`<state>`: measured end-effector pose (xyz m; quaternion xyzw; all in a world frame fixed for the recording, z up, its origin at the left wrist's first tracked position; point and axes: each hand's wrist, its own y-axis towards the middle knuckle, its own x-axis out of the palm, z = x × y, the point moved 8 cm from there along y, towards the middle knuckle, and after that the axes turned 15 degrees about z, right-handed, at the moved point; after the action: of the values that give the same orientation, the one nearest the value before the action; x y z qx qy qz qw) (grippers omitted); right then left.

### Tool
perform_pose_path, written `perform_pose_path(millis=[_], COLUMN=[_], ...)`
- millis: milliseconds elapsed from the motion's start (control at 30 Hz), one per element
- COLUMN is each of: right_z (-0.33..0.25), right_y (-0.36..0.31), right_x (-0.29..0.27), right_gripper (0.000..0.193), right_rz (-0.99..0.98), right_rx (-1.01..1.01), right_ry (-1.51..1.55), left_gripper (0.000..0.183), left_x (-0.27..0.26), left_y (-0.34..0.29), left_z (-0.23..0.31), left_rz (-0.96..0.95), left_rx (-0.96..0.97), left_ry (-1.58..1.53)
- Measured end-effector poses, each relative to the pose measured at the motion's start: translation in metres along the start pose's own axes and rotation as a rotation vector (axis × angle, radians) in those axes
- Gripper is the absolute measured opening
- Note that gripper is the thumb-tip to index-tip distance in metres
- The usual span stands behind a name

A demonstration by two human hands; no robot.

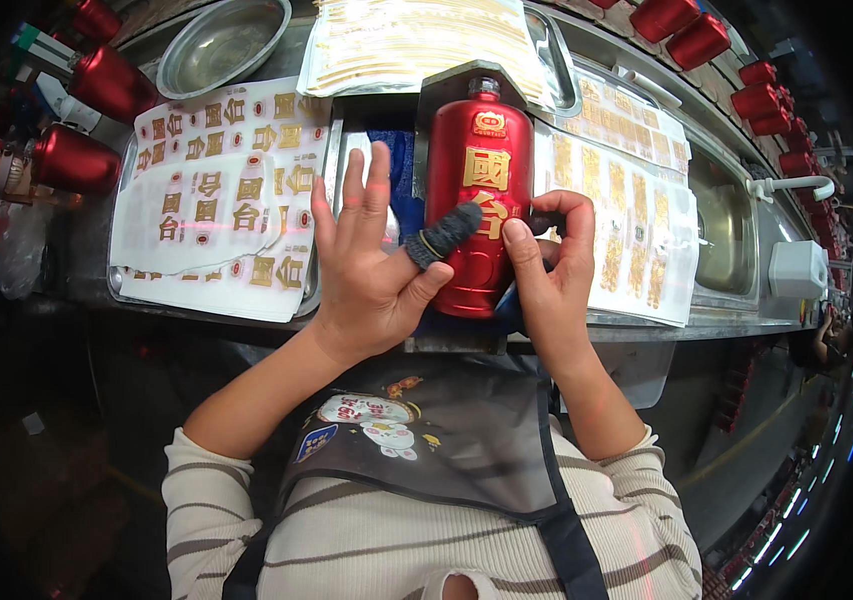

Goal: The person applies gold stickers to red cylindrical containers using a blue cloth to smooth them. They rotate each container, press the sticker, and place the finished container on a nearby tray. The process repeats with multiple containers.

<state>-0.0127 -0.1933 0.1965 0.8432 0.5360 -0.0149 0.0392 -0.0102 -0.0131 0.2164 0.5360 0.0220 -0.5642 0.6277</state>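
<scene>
A shiny red bottle (483, 262) with raised gold lettering and a gold emblem lies in front of me, its neck pointing away, against a dark angled rest (451, 84). My left hand (371, 265) is open, most fingers spread upward. Its index finger wears a dark knitted finger cover (443, 236) and touches the lower gold character. On the bottle's right side is my right hand (558, 265), closed on it with the thumb on the front near small gold characters. The right index finger is bent and has a black cover; some fingertips are hidden.
White sheets of gold stickers lie on a metal tray (314, 278) at left and on the right (596, 290). A bright striped sheet stack (416, 45) and a metal bowl (221, 48) stand behind. More red bottles (74, 158) flank me. A sink (726, 235) and white jug (797, 269) are farther right.
</scene>
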Motion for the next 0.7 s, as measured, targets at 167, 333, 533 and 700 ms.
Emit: perform_pose_path(millis=[167,333,533,700], right_z=[-0.001,-0.001,0.003,0.002], right_y=[0.0,0.005,0.003,0.002], right_x=[0.002,0.005,0.003,0.004], right_gripper=[0.034,0.037,0.037,0.04], right_rz=[-0.037,-0.005,-0.019,-0.011], right_rx=[0.082,0.022,0.026,0.03], right_ry=[0.118,0.068,0.032,-0.016], left_gripper=[0.041,0.035,0.029,0.033], left_x=[-0.002,-0.003,0.007,0.007], left_y=[-0.012,0.028,0.053,0.04], left_z=[-0.013,0.001,0.006,-0.017], left_rz=[0.013,-0.029,-0.144,-0.165], left_rx=[-0.128,0.063,0.229,0.166], left_ry=[-0.085,-0.064,-0.056,-0.079])
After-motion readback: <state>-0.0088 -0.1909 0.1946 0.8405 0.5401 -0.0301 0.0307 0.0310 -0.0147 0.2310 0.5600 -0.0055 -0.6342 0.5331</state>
